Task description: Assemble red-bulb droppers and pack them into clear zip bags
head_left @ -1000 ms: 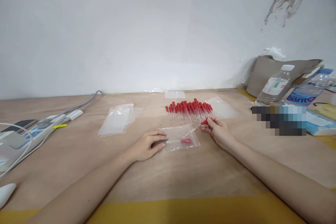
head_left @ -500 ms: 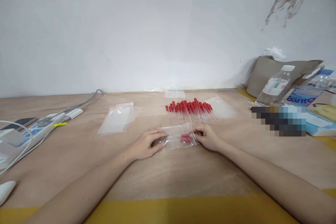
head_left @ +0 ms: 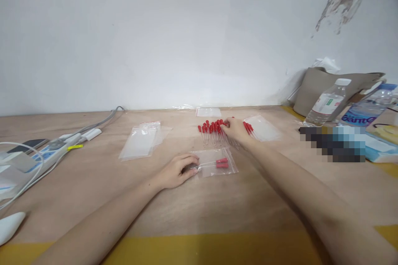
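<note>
A small clear plastic bag [head_left: 214,164] lies flat on the wooden table, with two red-bulbed droppers [head_left: 221,162] inside it. My left hand [head_left: 176,170] rests on the bag's left end, fingers curled and pressing it down. Behind the bag lies a pile of several glass droppers with red bulbs [head_left: 211,129]. My right hand [head_left: 235,128] is stretched out over that pile, fingers pinched among the red bulbs; whether a dropper is held is hidden.
A stack of empty clear bags [head_left: 141,143] lies left of the pile, more bags [head_left: 264,128] to its right and behind. A power strip with cables [head_left: 51,151] lies far left. Two water bottles [head_left: 326,102] and a grey bag [head_left: 314,87] stand at the right.
My right hand put a second dropper into the bag, then left it and reached forward to the pile. My left hand has stayed on the bag.
</note>
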Motion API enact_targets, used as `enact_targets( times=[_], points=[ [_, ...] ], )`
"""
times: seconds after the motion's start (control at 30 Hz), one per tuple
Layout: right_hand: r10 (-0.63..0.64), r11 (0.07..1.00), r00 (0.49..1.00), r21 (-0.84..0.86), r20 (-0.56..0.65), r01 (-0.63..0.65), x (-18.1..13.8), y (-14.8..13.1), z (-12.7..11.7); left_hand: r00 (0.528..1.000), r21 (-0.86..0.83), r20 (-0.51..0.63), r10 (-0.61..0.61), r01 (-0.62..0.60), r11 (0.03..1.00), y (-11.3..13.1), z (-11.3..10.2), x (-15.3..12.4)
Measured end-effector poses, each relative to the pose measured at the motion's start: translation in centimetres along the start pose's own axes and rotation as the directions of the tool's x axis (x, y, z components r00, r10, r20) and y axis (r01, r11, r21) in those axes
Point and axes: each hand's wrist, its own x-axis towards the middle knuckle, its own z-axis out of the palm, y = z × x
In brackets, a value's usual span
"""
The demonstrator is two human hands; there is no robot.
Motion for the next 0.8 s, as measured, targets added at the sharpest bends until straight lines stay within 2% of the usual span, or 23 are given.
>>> enact_targets(
  times=[0.13,0.27,0.43,0.53,0.63,0.8],
  points=[
    [0.106,0.990,0.994,-0.096,-0.023,-0.108,2.0,-1.1,2.3,1.000,0.010,0.012,-0.011,0.011,1.000,0.0,0.0,-0.1],
    [0.135,0.988,0.991,-0.079,-0.012,-0.135,2.5,-1.4,2.8,1.000,0.001,0.018,-0.003,0.003,1.000,0.0,0.0,-0.1],
    [0.123,0.992,0.991,-0.023,-0.048,-0.124,2.0,-1.4,0.7,1.000,0.006,0.014,-0.006,0.006,1.000,-0.2,0.1,0.0],
    [0.102,0.988,0.988,0.125,-0.114,-0.087,0.4,-0.2,-1.4,1.000,0.013,0.017,-0.010,0.010,1.000,-0.3,0.2,-0.1],
    [0.161,0.911,0.975,0.404,-0.150,-0.088,-2.4,1.8,-2.8,1.000,0.022,0.020,-0.019,0.019,1.000,-0.4,0.1,-0.1],
    [0.367,0.634,0.930,0.736,-0.014,-0.239,-6.5,3.3,-2.8,0.999,0.027,0.030,-0.028,0.027,0.999,-0.2,0.0,-0.1]
  ],
)
